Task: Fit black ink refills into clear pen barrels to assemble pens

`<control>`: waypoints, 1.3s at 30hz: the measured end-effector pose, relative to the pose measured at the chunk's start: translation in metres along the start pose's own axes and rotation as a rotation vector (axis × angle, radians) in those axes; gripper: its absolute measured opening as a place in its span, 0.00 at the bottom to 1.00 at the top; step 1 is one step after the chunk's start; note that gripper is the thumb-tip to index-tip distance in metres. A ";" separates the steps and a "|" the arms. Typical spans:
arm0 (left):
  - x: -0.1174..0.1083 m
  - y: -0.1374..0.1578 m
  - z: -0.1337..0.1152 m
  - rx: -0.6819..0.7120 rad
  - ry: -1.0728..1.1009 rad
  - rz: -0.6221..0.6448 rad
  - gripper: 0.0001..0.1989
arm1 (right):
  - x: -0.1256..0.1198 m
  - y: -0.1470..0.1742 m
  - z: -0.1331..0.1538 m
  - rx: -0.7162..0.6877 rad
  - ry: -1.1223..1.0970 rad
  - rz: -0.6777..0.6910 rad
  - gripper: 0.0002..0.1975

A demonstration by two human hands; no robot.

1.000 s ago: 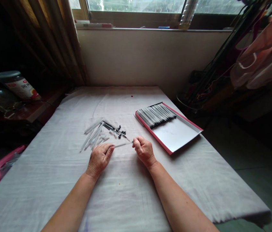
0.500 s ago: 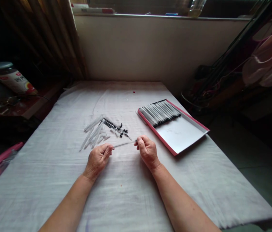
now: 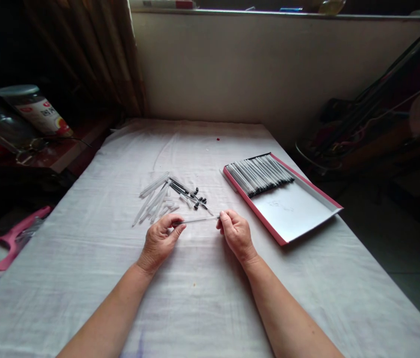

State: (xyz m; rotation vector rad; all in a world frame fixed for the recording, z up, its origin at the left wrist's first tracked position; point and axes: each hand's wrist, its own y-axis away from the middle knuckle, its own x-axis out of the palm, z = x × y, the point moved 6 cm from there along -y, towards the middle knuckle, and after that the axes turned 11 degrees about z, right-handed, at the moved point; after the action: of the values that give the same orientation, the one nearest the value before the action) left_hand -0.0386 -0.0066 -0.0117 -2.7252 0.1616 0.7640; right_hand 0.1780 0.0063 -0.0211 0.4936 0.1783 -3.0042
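In the head view, I have the fingers of my left hand and right hand grasping the 2 ends of a clear tube over the worktop. Black-ended sticks already fill part of the tray; loose tubes and black caps remain outside, so I judge the work unfinished.
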 end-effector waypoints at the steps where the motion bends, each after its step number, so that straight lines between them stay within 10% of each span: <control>1: 0.000 0.000 -0.002 0.014 -0.009 0.000 0.08 | 0.000 0.000 -0.001 0.009 -0.001 0.001 0.21; 17: 0.005 -0.003 -0.006 0.037 -0.067 0.042 0.08 | 0.006 0.000 0.003 -0.093 -0.024 0.142 0.14; 27: -0.021 -0.034 0.005 0.044 -0.733 0.024 0.11 | -0.023 -0.006 -0.004 -0.011 0.062 -0.049 0.12; 39: -0.010 -0.044 -0.014 0.077 -0.769 0.061 0.06 | -0.019 -0.005 -0.002 -0.013 0.062 -0.061 0.13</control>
State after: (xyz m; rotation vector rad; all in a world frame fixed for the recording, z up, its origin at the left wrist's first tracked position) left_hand -0.0325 0.0312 0.0162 -2.1697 0.0935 1.7006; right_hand 0.1962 0.0126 -0.0162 0.5915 0.2208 -3.0464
